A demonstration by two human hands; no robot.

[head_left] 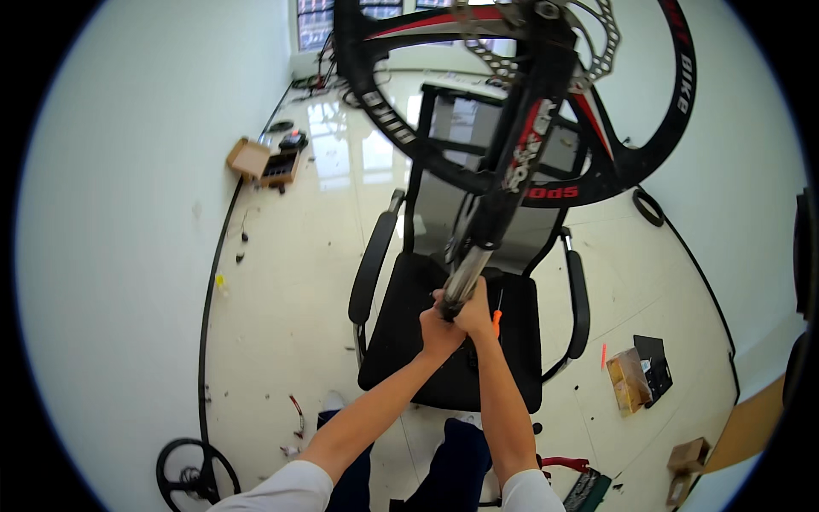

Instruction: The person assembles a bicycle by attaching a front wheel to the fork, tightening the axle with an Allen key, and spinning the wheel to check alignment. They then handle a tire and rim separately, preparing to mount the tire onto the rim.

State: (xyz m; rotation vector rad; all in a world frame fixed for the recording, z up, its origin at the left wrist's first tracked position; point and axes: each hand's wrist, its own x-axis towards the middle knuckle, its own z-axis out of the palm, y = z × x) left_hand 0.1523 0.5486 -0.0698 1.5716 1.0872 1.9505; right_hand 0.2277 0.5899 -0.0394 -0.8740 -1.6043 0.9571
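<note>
Both my hands grip the upper end of a bicycle suspension fork (489, 224), black with silver tubes, tilted up and away from me. My left hand (439, 335) is closed around its near end, and my right hand (474, 309) closes on it from the other side. On the far end of the fork sits a black wheel (659, 164) with red trim, raised in front of the chair. Beside the axle shows a metal brake disc (607, 53). An orange-handled screwdriver (496, 322) lies on the black office chair's seat (517, 367), just right of my right hand.
Chair armrests (372, 269) stand on both sides. An open cardboard toolbox (280, 168) is at the far left. Another wheel (198, 474) lies near left. At right are an open box (629, 381), a black tyre (648, 207) and small cartons (688, 455). Small parts litter the floor.
</note>
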